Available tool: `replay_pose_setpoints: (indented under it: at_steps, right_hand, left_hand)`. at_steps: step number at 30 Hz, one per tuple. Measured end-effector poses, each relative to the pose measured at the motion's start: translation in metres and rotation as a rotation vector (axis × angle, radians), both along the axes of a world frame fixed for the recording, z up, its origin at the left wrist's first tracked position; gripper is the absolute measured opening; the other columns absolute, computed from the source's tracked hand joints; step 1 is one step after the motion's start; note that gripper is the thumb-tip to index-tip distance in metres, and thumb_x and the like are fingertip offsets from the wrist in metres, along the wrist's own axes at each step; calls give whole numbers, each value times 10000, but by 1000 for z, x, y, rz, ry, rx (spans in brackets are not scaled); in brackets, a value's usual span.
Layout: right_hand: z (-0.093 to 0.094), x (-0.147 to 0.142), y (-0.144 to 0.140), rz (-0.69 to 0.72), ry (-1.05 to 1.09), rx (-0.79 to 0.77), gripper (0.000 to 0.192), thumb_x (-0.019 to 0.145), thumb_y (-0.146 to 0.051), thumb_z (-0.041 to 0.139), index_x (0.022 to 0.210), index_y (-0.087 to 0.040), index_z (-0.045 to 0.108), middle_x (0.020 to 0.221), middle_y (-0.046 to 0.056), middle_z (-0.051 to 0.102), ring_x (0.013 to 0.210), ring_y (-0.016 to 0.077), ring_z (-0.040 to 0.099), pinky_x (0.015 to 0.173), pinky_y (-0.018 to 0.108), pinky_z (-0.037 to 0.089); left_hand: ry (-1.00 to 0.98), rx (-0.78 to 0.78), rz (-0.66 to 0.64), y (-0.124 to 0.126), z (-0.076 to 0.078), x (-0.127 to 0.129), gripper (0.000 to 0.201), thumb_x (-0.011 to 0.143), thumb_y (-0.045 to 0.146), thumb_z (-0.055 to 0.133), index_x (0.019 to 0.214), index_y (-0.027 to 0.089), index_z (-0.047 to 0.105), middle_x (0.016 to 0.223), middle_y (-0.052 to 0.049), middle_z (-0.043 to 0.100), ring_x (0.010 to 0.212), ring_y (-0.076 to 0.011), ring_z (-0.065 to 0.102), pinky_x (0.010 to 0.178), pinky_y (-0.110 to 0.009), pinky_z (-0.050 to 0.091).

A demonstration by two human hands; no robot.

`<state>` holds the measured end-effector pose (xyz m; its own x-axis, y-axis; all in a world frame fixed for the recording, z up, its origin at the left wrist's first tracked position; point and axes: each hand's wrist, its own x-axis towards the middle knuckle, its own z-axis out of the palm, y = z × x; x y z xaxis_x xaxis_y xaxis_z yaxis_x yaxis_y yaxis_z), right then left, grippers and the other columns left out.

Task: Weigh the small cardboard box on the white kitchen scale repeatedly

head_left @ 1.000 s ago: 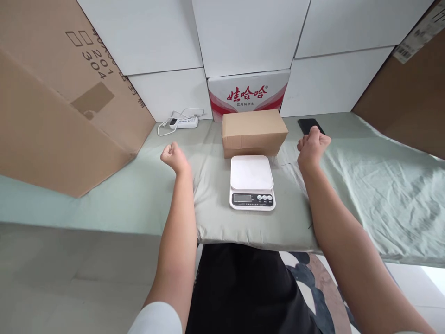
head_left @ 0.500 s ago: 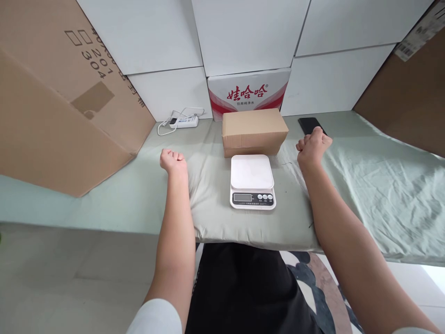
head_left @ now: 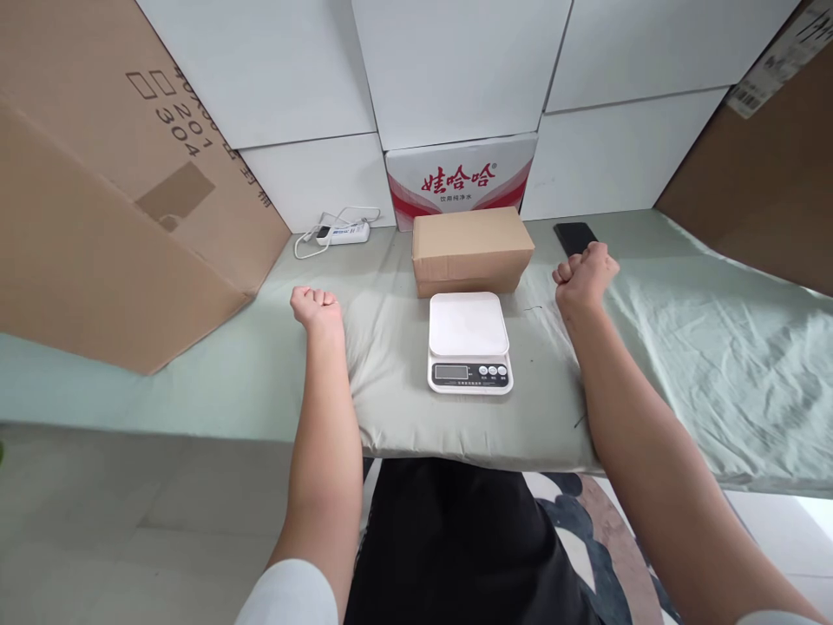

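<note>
A white kitchen scale [head_left: 468, 341] with a small display lies on the pale green cloth [head_left: 703, 347], straight ahead of me. Just behind it stands a small brown cardboard box [head_left: 472, 249]. My left hand [head_left: 316, 306] is a closed fist resting on the cloth, left of the scale, and it holds nothing. To the right of the scale my right hand [head_left: 584, 274] is also a closed, empty fist. A black phone [head_left: 573, 236] lies flat right behind that fist.
A large cardboard carton [head_left: 110, 191] leans at the left. White boxes [head_left: 455, 69] and a red-and-white printed box [head_left: 459, 178] line the back. A white power strip with cord [head_left: 342, 233] lies at the back left. Another brown carton [head_left: 761, 165] stands at the right.
My left fist has turned knuckles-up and shifted slightly left and down toward me. The right fist has barely moved.
</note>
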<state>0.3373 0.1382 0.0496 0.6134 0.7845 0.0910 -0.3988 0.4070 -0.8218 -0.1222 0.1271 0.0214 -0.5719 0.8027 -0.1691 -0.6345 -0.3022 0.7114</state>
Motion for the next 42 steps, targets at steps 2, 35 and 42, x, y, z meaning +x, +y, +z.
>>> replay_pose_setpoints:
  at_steps: [2,35,42]
  right_hand:
    - [1,-1,0,19,-3,6,561,971,-178,595,648,-244,141,554,-111,76,484,57,35,416,213,115]
    - [-22,1,5,419,18,-95,720,970,-795,414,1596,-454,515,1877,-53,387,1780,203,312,1481,497,170]
    - [-31,-20,8,549,-187,-36,665,851,-841,636,1391,-456,689,1647,-41,690,1616,253,577,1280,466,535]
  left_hand:
    - [-46,14,110,-1,2,3,517,881,171,516,832,237,6,664,92,-72,426,-91,38,402,-217,154]
    - [130,191,-127,-14,9,30,882,1018,784,177,1546,231,616,1818,-137,486,1709,-224,470,1235,-354,590]
    - [393,56,-518,2,-7,100,469,1052,590,527,1241,244,782,1724,-114,619,1731,-319,437,1340,-517,484]
